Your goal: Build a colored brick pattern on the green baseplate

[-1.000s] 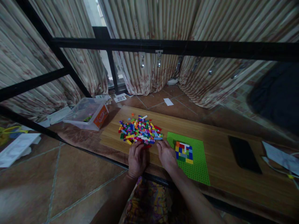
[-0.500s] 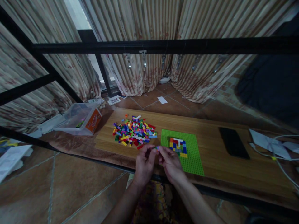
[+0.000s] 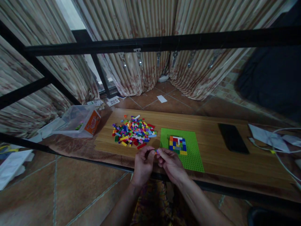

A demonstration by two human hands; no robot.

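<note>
My left hand [image 3: 143, 164] and my right hand [image 3: 171, 164] meet above the near edge of the wooden board [image 3: 211, 163]. Between their fingertips they pinch a tiny coloured brick [image 3: 156, 152]; its shape is too small to make out. Just beyond the hands lies a pile of small multicoloured bricks [image 3: 133, 130], with one red brick [image 3: 141, 146] loose at its near side. To the right of the pile lies a green baseplate [image 3: 191, 153] carrying a small flat patch of joined bricks [image 3: 177, 145] in blue, yellow, red and white.
A clear plastic box with an orange label [image 3: 78, 121] stands left of the board. A black phone [image 3: 232, 142] lies on the board's right part, with paper and white cables [image 3: 275, 141] beyond. A black metal bar [image 3: 150, 44] crosses in front; curtains hang behind.
Both hands lifted off the board at the pile's near edge and came together, now pinching a small brick between them. The camera view shifted slightly right.
</note>
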